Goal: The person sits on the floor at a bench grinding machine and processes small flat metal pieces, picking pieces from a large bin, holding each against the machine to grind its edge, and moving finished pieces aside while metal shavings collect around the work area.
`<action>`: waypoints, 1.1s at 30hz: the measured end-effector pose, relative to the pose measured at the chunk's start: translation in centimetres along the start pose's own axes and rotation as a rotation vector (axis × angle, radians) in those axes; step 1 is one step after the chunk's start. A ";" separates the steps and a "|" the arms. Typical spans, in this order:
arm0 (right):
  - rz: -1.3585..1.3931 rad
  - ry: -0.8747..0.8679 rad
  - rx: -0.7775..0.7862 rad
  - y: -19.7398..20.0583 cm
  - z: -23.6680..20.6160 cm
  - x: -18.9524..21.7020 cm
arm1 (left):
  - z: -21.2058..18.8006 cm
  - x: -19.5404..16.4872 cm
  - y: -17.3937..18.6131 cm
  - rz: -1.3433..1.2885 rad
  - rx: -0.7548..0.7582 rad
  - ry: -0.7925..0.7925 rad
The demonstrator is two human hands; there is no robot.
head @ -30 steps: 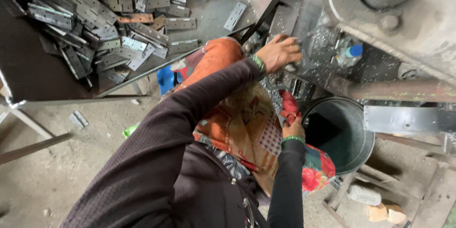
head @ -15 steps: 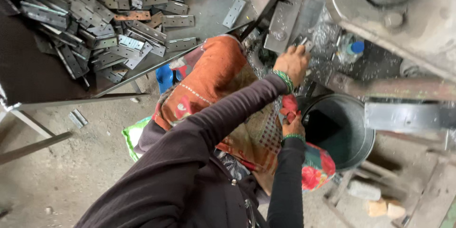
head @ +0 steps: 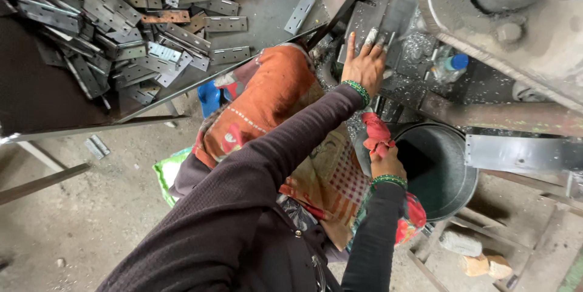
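A big grey machine (head: pixel 516 18) fills the upper right corner, cut off by the top and right edges, so its full shape cannot be told. Left of it, a dark metal table (head: pixel 36 91) slopes across the upper left, also cropped, and carries a heap of flat hinge plates (head: pixel 121 30) piled too thickly to count. Below the machine stands a round metal bucket (head: pixel 443 170); its inside is dark and what it holds cannot be made out. A grey metal bracket (head: pixel 522 153) juts over its right rim.

The person's lap, draped in orange and patterned cloth (head: pixel 273 103), lies between table and bucket, with both dark sleeves reaching up from the bottom edge.

The left hand (head: pixel 364 67) rests flat, fingers spread and straight, on a metal plate (head: pixel 388 21) at the machine's bed, among shiny metal shavings; it presses on the plate without closing around it. The right hand (head: pixel 385 161) is curled tight on a red rag (head: pixel 376 131) just beside the bucket's left rim, and the rag hides its fingers. Each wrist wears a green beaded bangle.

A small bottle with a blue cap (head: pixel 446 67) lies near the left hand, partly hidden in shavings. Two loose hinge plates (head: pixel 96 146) lie on the concrete floor under the table.
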State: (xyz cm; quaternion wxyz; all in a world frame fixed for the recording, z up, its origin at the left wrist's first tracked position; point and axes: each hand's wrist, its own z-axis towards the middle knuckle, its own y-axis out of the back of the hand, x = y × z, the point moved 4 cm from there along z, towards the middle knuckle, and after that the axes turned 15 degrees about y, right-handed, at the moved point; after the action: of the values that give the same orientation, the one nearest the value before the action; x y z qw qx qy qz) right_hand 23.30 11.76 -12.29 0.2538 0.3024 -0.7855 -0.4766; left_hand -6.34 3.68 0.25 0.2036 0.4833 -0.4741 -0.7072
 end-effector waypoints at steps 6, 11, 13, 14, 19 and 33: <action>0.367 0.213 -0.241 -1.7 0.3 2.3 | -0.2 1.1 -0.6 -0.012 0.207 0.019; 0.158 0.033 -0.036 -2.7 0.6 1.6 | -0.8 1.7 0.9 -0.063 0.053 -0.049; 0.110 0.029 0.016 -2.6 0.6 1.2 | -0.8 1.9 0.9 0.002 0.094 -0.051; 0.095 0.008 0.027 -2.5 0.6 0.9 | -0.9 1.9 0.8 0.050 0.096 -0.058; 0.088 0.089 -0.051 -2.1 0.7 1.2 | -1.0 1.6 0.6 -0.005 0.069 -0.076; 0.054 0.060 -0.023 -0.9 1.2 0.7 | 0.3 1.5 -1.0 0.074 0.176 -0.075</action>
State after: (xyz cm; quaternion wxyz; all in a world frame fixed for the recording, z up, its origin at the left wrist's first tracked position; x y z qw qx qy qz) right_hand 22.18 11.62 -13.51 0.2937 0.2921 -0.7798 -0.4694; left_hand -7.10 3.13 -1.30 0.1685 0.4548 -0.5594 -0.6722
